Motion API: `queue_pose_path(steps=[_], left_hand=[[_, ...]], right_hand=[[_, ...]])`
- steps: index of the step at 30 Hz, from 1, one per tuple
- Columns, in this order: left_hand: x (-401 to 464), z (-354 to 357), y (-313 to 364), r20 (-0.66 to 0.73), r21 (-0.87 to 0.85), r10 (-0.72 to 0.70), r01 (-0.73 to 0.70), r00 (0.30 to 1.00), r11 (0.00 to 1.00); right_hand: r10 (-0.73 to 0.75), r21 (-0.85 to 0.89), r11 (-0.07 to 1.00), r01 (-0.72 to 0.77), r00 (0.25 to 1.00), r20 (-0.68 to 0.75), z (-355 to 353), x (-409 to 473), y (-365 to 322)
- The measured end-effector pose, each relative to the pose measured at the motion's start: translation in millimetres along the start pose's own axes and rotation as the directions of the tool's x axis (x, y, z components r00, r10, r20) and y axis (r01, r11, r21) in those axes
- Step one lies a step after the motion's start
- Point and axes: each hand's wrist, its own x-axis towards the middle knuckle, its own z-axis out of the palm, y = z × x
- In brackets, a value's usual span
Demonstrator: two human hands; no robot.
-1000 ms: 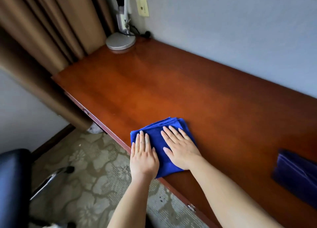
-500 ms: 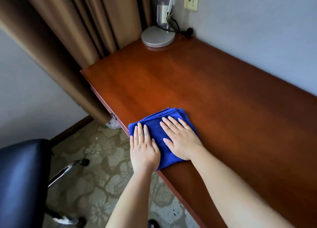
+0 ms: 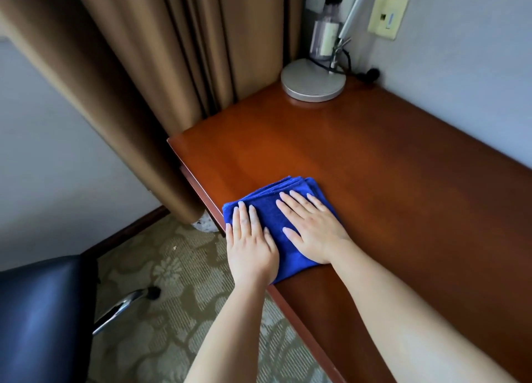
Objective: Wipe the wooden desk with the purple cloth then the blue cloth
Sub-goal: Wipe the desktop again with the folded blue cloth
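A folded blue cloth (image 3: 277, 224) lies flat on the reddish wooden desk (image 3: 374, 166), at the desk's front edge near its left end. My left hand (image 3: 251, 244) presses the cloth's left part with straight fingers. My right hand (image 3: 312, 227) lies flat on its right part, fingers spread. Both palms cover much of the cloth. No purple cloth shows in the current head view.
A silver lamp base (image 3: 313, 80) with its arm and cable stands at the desk's far left corner by the wall. Brown curtains (image 3: 161, 74) hang beside the desk's left end. A dark chair seat (image 3: 37, 319) sits low left over patterned carpet.
Both hands have slid the blue cloth along the front edge toward the desk's left end. My view has turned left, and the dark purple cloth at the right has left the frame.
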Motion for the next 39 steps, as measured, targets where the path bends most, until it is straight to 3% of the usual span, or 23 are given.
queue_pose_path(steps=[7,19,31,39], left_hand=[[50.6,-1.0,-18.4,-0.102,-0.009,-0.047,0.047,0.994,0.999],[172.6,-24.7,-61.1,-0.102,0.024,-0.204,0.207,0.974,0.978],[259.8,-40.4,-89.9,-0.061,0.086,-0.180,0.185,0.982,0.979],[301.9,-41.9,-100.0,-0.005,0.074,-0.056,0.056,0.998,0.996]], right_hand=[[-0.047,0.006,0.999,0.047,0.999,0.003,-9.1,60.5,0.0],[-0.207,0.019,0.978,0.208,0.978,-0.016,-24.2,217.0,2.9],[-0.182,0.034,0.983,0.183,0.983,-0.023,-35.5,305.6,-0.5],[-0.082,0.012,0.997,0.082,0.997,-0.015,-39.9,329.6,1.1]])
